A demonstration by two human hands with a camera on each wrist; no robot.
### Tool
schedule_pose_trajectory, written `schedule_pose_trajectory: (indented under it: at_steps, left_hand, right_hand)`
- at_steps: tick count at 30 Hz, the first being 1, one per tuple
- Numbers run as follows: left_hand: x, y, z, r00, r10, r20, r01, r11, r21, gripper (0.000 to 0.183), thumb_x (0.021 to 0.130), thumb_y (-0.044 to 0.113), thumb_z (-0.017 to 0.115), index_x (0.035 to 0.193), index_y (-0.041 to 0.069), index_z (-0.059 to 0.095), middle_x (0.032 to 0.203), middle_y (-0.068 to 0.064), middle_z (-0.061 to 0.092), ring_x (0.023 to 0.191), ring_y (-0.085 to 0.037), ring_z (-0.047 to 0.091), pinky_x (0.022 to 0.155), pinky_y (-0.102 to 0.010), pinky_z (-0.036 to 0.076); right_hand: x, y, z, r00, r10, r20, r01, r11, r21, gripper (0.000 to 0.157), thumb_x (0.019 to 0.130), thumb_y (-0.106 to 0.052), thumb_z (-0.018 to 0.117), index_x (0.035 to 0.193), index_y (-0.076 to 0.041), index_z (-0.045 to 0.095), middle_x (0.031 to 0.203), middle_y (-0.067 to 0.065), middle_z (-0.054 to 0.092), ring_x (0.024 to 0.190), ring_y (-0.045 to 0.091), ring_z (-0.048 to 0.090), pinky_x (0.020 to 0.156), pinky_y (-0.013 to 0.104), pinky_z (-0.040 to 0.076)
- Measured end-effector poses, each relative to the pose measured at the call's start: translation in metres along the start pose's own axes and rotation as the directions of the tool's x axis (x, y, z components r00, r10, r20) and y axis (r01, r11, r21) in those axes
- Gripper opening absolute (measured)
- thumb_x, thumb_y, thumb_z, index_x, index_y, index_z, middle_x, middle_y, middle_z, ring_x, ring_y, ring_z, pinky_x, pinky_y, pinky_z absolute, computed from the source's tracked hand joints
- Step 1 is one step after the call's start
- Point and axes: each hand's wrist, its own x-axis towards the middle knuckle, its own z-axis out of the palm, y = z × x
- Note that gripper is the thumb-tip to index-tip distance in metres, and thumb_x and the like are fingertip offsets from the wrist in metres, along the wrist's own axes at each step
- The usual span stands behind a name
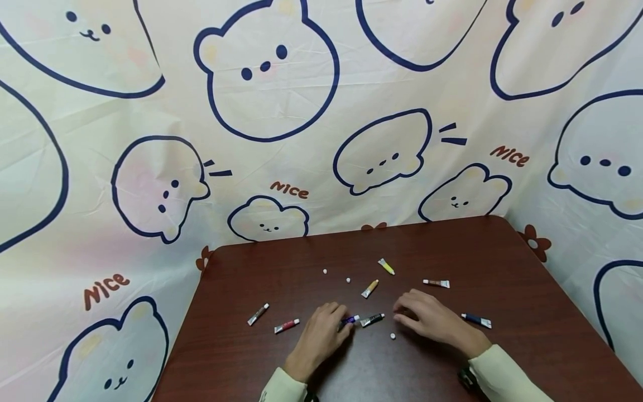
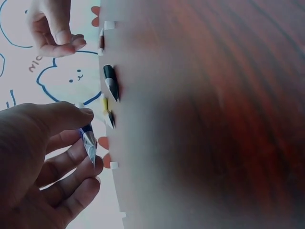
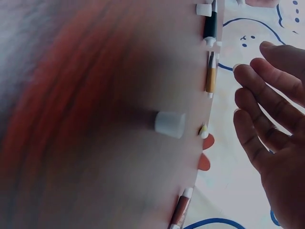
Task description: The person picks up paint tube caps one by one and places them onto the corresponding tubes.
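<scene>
Between thumb and fingers, my left hand (image 1: 321,333) pinches a small purple paint tube (image 2: 88,139), its white cap by the thumb in the left wrist view. Just right of it on the table lies a black paint tube (image 1: 372,320). My right hand (image 1: 433,317) hovers low over the table beyond the black tube, fingers loosely bent and holding nothing. A loose white cap (image 1: 393,336) stands on the wood below the right fingertips, and looms large in the right wrist view.
Above the hands lie an ochre tube (image 1: 370,288), a yellow tube (image 1: 386,266) and two loose white caps, one cap (image 1: 348,280) nearer. Brown (image 1: 436,283) and blue (image 1: 476,320) tubes are at right; red (image 1: 287,326) and dark brown (image 1: 258,314) tubes at left. A patterned curtain (image 1: 266,100) hangs behind.
</scene>
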Motion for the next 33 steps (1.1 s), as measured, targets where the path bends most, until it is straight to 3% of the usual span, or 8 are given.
schedule_pose_trajectory:
  at_steps: [9,15,23,33]
  left_hand:
    - [-0.004,-0.001,-0.001,0.995,-0.07,0.065,0.07,0.997,0.013,0.025,0.087,0.022,0.092,0.093,0.013,0.07,0.089,0.001,0.069,0.08,-0.018,0.068,0.075,-0.035,0.058]
    - [-0.006,-0.002,0.0,0.998,-0.056,0.039,0.055,0.998,0.028,0.027,0.082,0.022,0.095,0.09,0.015,0.07,0.086,0.002,0.069,0.077,-0.017,0.067,0.07,-0.033,0.055]
    - [-0.01,-0.004,0.002,0.998,-0.055,0.031,0.051,0.992,0.117,0.029,0.079,0.028,0.097,0.086,0.02,0.07,0.081,0.007,0.069,0.072,-0.013,0.063,0.063,-0.026,0.036]
    - [-0.013,-0.006,0.001,0.997,-0.063,0.042,0.058,0.994,0.096,0.026,0.081,0.028,0.096,0.088,0.019,0.072,0.084,0.006,0.07,0.075,-0.015,0.065,0.064,-0.028,0.039]
  right_hand:
    - [-0.009,0.004,-0.005,1.0,-0.001,-0.006,0.0,0.999,-0.044,0.011,0.099,-0.022,0.082,0.107,-0.022,0.075,0.101,-0.018,0.069,0.091,0.001,0.058,0.076,0.028,0.055]
    - [-0.012,0.006,-0.005,1.0,-0.006,-0.006,0.005,0.998,-0.061,0.012,0.099,-0.022,0.083,0.106,-0.024,0.074,0.1,-0.018,0.069,0.091,0.001,0.058,0.075,0.028,0.054]
    - [-0.022,0.011,-0.005,0.999,-0.033,-0.029,0.031,0.997,-0.066,0.015,0.096,-0.021,0.085,0.104,-0.024,0.073,0.098,-0.018,0.067,0.09,0.001,0.056,0.074,0.028,0.053]
    - [-0.036,0.015,-0.007,1.0,0.005,-0.027,-0.007,0.997,-0.075,0.017,0.095,-0.024,0.086,0.103,-0.028,0.071,0.097,-0.02,0.066,0.09,-0.001,0.055,0.074,0.028,0.052]
